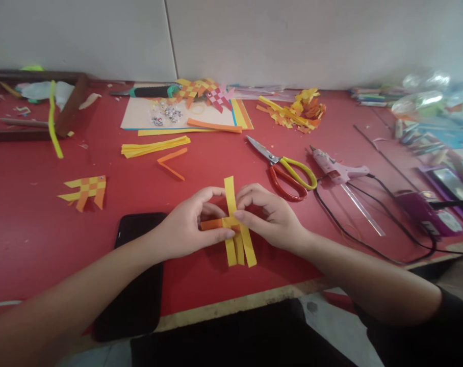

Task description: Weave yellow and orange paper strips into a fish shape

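Between my two hands is a piece of woven paper strips (231,221), yellow ones running lengthwise and an orange one crossing toward the left. My left hand (195,221) pinches its left side, thumb lying on the front. My right hand (267,216) grips the upper right part, with the thumb pressed on a yellow strip. Several yellow ends hang below the fingers, and one yellow strip stands up above them. Beyond my hands lie a folded orange strip (171,163) and a bundle of yellow strips (155,147). A finished woven paper fish (88,189) rests at the left.
Scissors (279,165) with red and yellow handles lie beyond my right hand, beside a pink glue gun (336,165) with a trailing cord. A black phone (134,290) is under my left forearm. Paper scraps (298,112), card sheets (139,114) and a wooden tray (69,112) line the back.
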The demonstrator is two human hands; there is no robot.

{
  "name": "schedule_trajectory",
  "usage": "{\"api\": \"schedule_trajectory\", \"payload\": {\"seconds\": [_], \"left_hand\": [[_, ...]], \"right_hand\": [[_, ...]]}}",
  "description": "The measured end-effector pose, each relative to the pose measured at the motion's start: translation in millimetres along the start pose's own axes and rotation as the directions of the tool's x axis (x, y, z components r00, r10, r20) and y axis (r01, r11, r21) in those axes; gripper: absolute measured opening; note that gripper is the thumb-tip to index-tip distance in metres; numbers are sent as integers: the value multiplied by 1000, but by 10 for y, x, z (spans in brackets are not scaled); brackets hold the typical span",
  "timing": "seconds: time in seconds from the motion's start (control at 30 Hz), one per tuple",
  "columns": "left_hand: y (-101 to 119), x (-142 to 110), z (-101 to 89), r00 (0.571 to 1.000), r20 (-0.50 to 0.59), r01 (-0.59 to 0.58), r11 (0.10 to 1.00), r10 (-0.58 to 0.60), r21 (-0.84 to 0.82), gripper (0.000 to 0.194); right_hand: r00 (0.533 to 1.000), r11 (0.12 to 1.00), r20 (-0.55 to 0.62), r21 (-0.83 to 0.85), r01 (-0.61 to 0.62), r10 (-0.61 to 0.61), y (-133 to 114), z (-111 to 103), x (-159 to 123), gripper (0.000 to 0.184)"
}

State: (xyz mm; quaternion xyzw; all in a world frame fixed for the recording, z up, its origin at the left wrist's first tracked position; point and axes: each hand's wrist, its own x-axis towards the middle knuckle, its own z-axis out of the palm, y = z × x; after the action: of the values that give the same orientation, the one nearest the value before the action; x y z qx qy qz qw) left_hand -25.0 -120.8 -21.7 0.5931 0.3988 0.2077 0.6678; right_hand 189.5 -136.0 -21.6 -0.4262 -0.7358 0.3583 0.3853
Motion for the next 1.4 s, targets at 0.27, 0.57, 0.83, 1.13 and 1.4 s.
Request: {"api": "schedule_trajectory", "payload": {"seconds": [0.27, 0.57, 0.83, 1.13, 1.4], "left_hand": [[-13, 8, -17, 998, -20, -53, 998, 54, 30, 54], [60, -5, -21, 999, -3, -37, 998, 38, 54, 50], [53, -2, -1, 997, 23, -71, 997, 72, -24, 40], [104, 20, -4, 998, -6, -68, 998, 68, -16, 38], [84, 15, -23, 1000, -29, -6, 999, 5, -54, 37]], "right_hand": [[1000, 998, -17, -49, -26, 25, 10, -3, -7, 10], [1000, 997, -3, -76, -1, 1, -2, 0, 0, 12], [997, 997, 26, -45, 70, -69, -16, -13, 2, 3], [974, 973, 54, -60, 223, -220, -7, -22, 18, 15], [971, 970, 57, -49, 237, -234, -3, -45, 16, 13]]}}
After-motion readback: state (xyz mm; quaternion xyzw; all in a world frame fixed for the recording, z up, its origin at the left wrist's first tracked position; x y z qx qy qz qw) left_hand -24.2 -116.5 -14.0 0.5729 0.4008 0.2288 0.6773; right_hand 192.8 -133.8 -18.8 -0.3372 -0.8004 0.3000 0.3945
